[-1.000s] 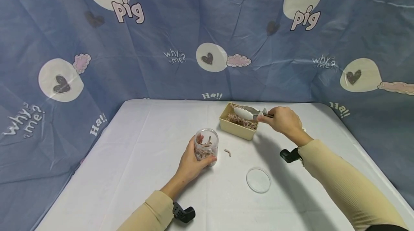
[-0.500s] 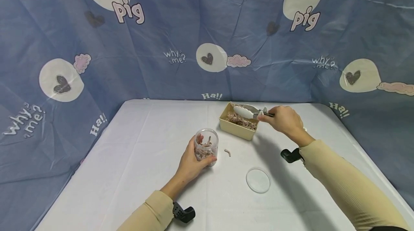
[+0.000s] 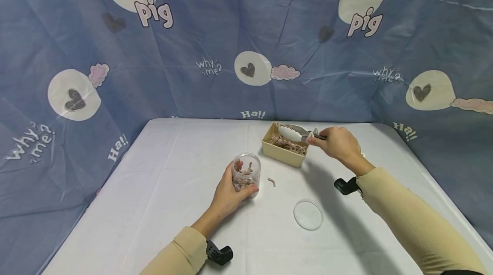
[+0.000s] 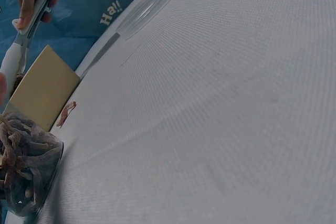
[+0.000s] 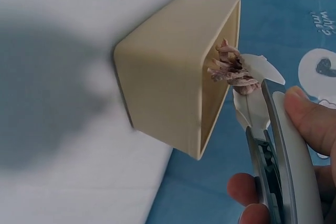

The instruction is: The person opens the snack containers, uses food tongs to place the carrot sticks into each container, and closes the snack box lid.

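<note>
My left hand (image 3: 225,196) grips a clear plastic jar (image 3: 252,181), which stands lidless on the white table, partly filled with thin brownish strips (image 4: 18,145). My right hand (image 3: 339,144) holds a pair of tongs (image 3: 291,134) with white tips over a cream rectangular box (image 3: 280,154). More of the brownish strips (image 3: 294,146) lie in that box. In the right wrist view, a small bunch of strips (image 5: 236,72) sits between the white tips, at the box's opening. One loose strip (image 3: 271,181) lies on the table between jar and box.
A clear round lid (image 4: 149,9) lies flat on the table, to the right of the jar and nearer me. The white tablecloth (image 3: 185,159) reaches back to a blue printed curtain (image 3: 200,31). My right arm's shadow falls across the table's right side.
</note>
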{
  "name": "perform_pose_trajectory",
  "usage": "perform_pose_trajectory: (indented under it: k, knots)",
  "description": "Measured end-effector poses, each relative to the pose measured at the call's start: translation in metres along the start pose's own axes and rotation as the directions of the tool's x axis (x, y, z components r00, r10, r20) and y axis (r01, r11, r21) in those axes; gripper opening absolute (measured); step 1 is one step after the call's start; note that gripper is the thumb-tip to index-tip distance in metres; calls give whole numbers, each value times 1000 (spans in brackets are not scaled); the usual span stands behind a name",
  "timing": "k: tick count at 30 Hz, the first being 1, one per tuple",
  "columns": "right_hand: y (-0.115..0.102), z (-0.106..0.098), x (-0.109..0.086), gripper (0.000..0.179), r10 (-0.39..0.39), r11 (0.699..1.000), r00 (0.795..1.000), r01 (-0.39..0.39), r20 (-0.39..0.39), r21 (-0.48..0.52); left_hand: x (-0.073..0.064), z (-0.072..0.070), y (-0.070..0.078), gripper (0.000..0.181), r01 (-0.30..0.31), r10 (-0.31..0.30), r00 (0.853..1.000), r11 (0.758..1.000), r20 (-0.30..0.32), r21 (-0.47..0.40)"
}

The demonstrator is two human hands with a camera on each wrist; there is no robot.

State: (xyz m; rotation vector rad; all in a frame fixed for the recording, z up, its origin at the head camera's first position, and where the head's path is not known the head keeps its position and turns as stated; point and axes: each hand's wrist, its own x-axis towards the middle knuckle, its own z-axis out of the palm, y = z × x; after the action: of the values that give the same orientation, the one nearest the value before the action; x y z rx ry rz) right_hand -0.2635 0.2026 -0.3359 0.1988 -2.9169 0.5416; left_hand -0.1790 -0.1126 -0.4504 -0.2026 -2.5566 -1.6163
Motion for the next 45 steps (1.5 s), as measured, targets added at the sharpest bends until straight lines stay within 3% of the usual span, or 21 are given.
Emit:
perform_pose_trajectory:
  k: [11,22,45]
  knots:
    - [-6,-7,-3,45,-35,999,999,35,-40,8,0,0,0,97,7,-7,1000,1000,1,14]
    - [-13,-10,-4,36,-93,995,993,95,-74,22,0,0,-3,101,13,-13,1000,999,-1,30]
    - [-42,-18,-14,32,-176,981,980,182,-88,61,1,0,-2,101,6,-6,1000,999,4,33]
